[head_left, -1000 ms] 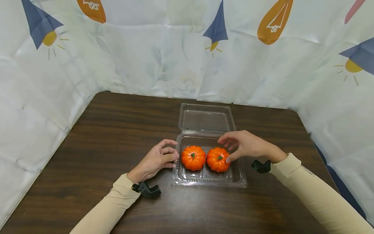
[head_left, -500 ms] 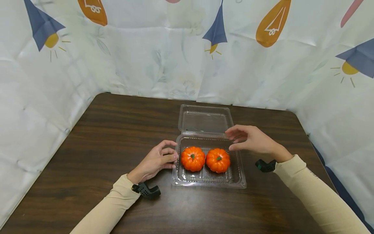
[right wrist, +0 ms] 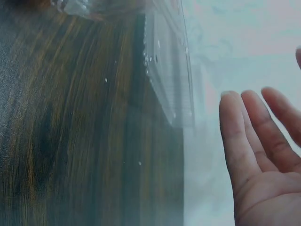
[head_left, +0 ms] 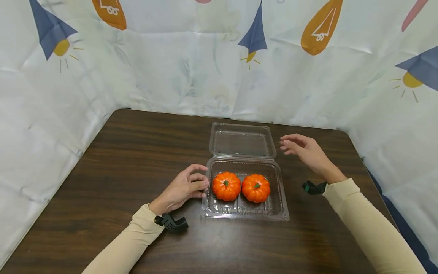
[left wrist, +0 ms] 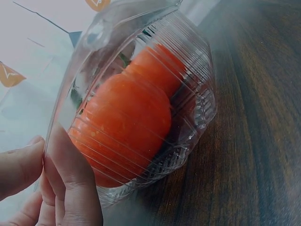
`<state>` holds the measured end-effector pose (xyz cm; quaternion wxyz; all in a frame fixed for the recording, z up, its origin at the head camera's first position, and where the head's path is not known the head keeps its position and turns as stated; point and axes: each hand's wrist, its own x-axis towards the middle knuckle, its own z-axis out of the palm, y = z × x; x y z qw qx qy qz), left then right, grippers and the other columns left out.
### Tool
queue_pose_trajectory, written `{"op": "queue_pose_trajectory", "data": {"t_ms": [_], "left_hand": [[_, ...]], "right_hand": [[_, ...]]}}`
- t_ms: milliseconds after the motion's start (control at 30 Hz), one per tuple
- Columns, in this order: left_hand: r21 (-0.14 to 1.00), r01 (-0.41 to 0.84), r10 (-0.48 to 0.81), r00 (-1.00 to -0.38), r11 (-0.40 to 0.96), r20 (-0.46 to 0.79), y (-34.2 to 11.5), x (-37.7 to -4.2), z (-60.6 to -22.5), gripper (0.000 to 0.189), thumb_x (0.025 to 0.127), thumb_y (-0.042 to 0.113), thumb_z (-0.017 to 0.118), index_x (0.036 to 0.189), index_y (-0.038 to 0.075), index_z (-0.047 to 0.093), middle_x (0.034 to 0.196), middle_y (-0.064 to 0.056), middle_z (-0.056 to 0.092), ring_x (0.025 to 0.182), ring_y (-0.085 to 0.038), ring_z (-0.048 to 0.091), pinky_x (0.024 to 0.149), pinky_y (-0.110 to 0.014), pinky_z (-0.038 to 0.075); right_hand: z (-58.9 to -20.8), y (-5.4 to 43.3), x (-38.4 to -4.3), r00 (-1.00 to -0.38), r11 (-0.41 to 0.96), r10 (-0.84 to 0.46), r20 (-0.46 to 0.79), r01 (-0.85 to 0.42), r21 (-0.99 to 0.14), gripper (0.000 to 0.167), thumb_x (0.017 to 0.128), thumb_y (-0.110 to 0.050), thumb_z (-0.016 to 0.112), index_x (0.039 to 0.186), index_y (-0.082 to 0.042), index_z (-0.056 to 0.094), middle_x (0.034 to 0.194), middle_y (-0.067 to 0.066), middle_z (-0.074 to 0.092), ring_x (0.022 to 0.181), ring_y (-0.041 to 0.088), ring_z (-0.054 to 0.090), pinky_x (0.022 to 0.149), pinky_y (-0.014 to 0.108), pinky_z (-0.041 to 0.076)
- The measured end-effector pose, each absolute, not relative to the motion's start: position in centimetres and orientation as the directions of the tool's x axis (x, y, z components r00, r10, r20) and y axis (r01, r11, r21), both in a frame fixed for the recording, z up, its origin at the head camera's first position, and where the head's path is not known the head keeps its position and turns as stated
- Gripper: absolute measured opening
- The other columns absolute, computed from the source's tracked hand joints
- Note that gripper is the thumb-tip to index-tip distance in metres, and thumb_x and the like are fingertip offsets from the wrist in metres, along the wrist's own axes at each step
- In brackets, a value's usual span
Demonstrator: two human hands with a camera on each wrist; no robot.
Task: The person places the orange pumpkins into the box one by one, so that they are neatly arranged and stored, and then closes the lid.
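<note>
Two orange toy pumpkins (head_left: 226,186) with green stems sit side by side in the base of a clear plastic clamshell container (head_left: 278,215). Its lid (head_left: 241,141) lies folded back behind the base. At the container's left edge my left hand (head_left: 186,186) pinches the rim; in the left wrist view the thumb (left wrist: 21,167) is on one side of it and the fingers on the other. My right hand (head_left: 308,152) hovers just right of the lid, apart from it, fingers loosely extended and holding nothing. The right wrist view shows those fingers (right wrist: 235,136) beside the lid.
The dark wood-grain table (head_left: 137,152) carries the container near its middle. A white patterned cloth (head_left: 164,68) hangs behind and along both sides of the table. Each wrist wears a black camera mount (head_left: 174,222).
My right hand has let go of the right pumpkin and moved up and away, past the container's right side toward the lid. The left hand stays on the rim.
</note>
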<state>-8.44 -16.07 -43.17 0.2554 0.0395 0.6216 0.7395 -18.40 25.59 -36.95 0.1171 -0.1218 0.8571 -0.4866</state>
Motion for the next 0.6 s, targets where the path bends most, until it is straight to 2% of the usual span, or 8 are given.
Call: {"op": "queue_pose_trajectory", "data": {"t_ms": [133,233,333,467,600], "left_hand": [[0.939,-0.33,0.428,-0.866,-0.097,-0.26,-16.1,-8.5,-43.1,0.055,0.098,0.007,0.069,0.144,0.009,0.038,0.1,-0.001,0.064,0.089,-0.016,0.063,0.077,-0.03,0.064],[0.939,-0.329,0.432,-0.864,-0.097,-0.258,-16.2,-8.5,-43.0,0.055,0.099,0.007,0.069,0.144,0.01,0.038,0.1,-0.001,0.064,0.088,-0.016,0.063,0.077,-0.03,0.064],[0.94,-0.327,0.435,-0.863,-0.096,-0.256,-16.2,-8.6,-43.0,0.054,0.099,0.007,0.068,0.143,0.01,0.038,0.1,0.0,0.064,0.088,-0.016,0.063,0.077,-0.029,0.064],[0.94,-0.328,0.436,-0.863,-0.098,-0.256,-16.2,-8.6,-43.0,0.053,0.099,0.006,0.068,0.142,0.011,0.038,0.099,0.0,0.064,0.087,-0.016,0.063,0.076,-0.029,0.063],[0.939,-0.331,0.438,-0.861,-0.096,-0.258,-16.3,-8.6,-43.0,0.052,0.099,0.006,0.068,0.142,0.011,0.039,0.099,-0.001,0.064,0.087,-0.016,0.063,0.076,-0.029,0.063]], "right_hand": [[-37.7,25.9,-19.2,-0.946,0.38,-0.305,-0.106,-0.019,-0.925,0.059,0.107,-0.048,0.05,0.147,-0.005,0.05,0.142,0.01,0.058,0.12,0.014,0.067,0.097,0.017,0.056],[-38.4,25.9,-19.7,-0.947,0.307,-0.289,-0.137,0.044,-0.951,0.065,0.107,-0.051,0.048,0.15,-0.003,0.046,0.139,0.004,0.06,0.119,0.01,0.067,0.097,0.017,0.057],[-38.9,25.8,-20.2,-0.944,0.251,-0.281,-0.172,0.101,-0.963,0.071,0.106,-0.053,0.047,0.153,0.0,0.042,0.144,0.009,0.058,0.12,0.011,0.067,0.097,0.019,0.057],[-39.6,25.7,-21.0,-0.933,0.188,-0.283,-0.223,0.174,-0.967,0.077,0.106,-0.056,0.044,0.158,0.0,0.034,0.156,0.02,0.047,0.121,0.01,0.066,0.099,0.02,0.057],[-40.2,25.6,-21.8,-0.92,0.138,-0.295,-0.257,0.225,-0.964,0.083,0.105,-0.061,0.041,0.162,-0.002,0.027,0.164,0.024,0.036,0.122,0.005,0.064,0.099,0.018,0.056]]}}
